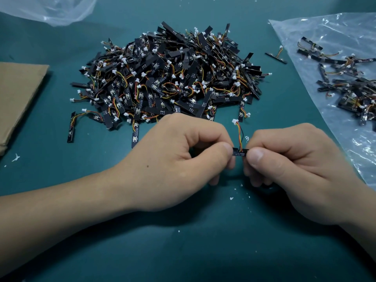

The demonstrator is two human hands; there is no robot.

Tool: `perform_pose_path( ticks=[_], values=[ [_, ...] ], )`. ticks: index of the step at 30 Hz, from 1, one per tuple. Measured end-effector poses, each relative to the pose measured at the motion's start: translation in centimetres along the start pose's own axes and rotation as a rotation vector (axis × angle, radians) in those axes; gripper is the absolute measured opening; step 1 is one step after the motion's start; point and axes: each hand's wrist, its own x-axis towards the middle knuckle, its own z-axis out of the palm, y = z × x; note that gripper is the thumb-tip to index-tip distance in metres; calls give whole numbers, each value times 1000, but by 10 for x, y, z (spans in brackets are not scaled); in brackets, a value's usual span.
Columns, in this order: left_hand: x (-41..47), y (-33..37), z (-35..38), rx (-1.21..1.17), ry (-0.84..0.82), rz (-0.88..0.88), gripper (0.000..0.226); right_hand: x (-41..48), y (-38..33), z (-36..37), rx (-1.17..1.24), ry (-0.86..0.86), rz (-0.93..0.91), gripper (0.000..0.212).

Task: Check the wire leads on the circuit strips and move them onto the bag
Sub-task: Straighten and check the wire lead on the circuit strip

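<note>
One black circuit strip (240,153) is held level just above the green table, its ends hidden under my fingers. My left hand (179,159) pinches its left end and my right hand (289,165) pinches its right end. Red, yellow and black wire leads (240,137) rise from the strip to a small white connector (235,121). A large heap of the same strips (166,78) lies behind my hands. The clear plastic bag (325,33) lies flat at the right, with several strips (350,84) on it.
A brown cardboard sheet (18,98) lies at the left edge. Another crumpled clear bag (50,9) sits at the back left. A single strip (275,57) lies between the heap and the bag. White crumbs dot the green table (183,251).
</note>
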Motion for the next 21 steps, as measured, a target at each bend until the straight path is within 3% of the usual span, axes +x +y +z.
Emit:
perform_pose_path(
  ticks=[21],
  values=[
    [-1, 1, 0, 16, -26, 16, 25, 0, 3, -1, 23, -29, 7, 32]
  ],
)
